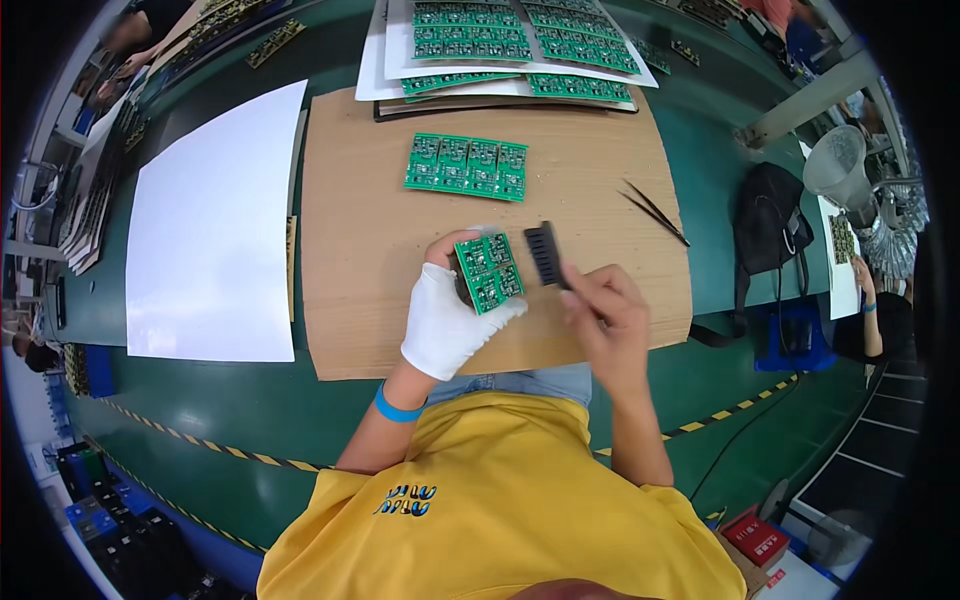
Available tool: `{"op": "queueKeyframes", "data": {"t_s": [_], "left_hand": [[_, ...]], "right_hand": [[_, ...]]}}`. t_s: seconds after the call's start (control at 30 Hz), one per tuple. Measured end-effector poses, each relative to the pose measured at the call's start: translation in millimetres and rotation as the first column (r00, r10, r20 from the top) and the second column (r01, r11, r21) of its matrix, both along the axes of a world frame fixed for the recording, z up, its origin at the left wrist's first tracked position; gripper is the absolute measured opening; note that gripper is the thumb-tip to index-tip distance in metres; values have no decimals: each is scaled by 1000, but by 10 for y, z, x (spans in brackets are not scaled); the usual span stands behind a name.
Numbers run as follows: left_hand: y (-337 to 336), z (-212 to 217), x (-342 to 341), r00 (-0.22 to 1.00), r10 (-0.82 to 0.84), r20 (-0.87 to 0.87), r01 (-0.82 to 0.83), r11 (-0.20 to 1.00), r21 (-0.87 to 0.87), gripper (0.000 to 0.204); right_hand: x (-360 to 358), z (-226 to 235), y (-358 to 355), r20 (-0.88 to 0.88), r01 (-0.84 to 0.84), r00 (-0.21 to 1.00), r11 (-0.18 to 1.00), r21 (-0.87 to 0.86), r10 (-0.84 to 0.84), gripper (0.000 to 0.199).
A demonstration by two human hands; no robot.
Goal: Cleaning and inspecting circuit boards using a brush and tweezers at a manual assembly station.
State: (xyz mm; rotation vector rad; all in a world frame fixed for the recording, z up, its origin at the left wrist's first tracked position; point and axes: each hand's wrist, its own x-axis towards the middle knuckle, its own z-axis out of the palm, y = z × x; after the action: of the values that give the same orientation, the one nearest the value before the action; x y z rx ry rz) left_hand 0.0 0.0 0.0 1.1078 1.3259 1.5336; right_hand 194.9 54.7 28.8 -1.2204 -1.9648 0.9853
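Observation:
My left hand [438, 325], in a white glove with a bare fingertip or two showing, is closed around a green circuit board panel [490, 272]. The panel is tilted, with its component side up. My bare right hand [615, 320] pinches a black brush [543, 254] by its handle end. The brush head, with rows of dark tufts, is just right of the held panel and apart from it. Beyond my hands, another green circuit board panel [466, 167] lies flat on a brown cardboard sheet [365, 220].
Black tweezers [655, 213] lie at the cardboard's right. At the back, white sheets [395, 60] bear several board panels. A large white sheet [210, 240] lies to the left. On the right are a black bag [768, 215] and a pale lamp-like funnel [836, 162]. Other people work at the sides.

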Motion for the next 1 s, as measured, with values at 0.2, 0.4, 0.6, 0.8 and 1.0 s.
{"op": "queueKeyframes", "data": {"t_s": [0.2, 0.4, 0.6, 0.8, 1.0], "left_hand": [[-99, 17, 20, 967, 64, -246, -94, 989, -113, 81], [-90, -14, 31, 975, 65, -210, -83, 994, -77, 78], [-74, -89, 10, 984, 114, -134, -115, 993, 3, 77], [-28, -126, -28, 965, 105, -239, -84, 992, 98, 77], [-134, -49, -88, 998, 17, 68, -23, 996, 81, 82]], "right_hand": [[-270, 83, -175, -130, -202, 967, 971, 127, 218, 49], [-147, 160, -197, 32, -102, 995, 964, 247, 97, 49], [-219, 216, -351, 34, -172, 985, 979, 113, 169, 49], [-149, 147, -44, 125, -56, 992, 984, 171, 35, 49], [77, -15, 139, 130, 24, 990, 962, 270, -61, 49]]}}
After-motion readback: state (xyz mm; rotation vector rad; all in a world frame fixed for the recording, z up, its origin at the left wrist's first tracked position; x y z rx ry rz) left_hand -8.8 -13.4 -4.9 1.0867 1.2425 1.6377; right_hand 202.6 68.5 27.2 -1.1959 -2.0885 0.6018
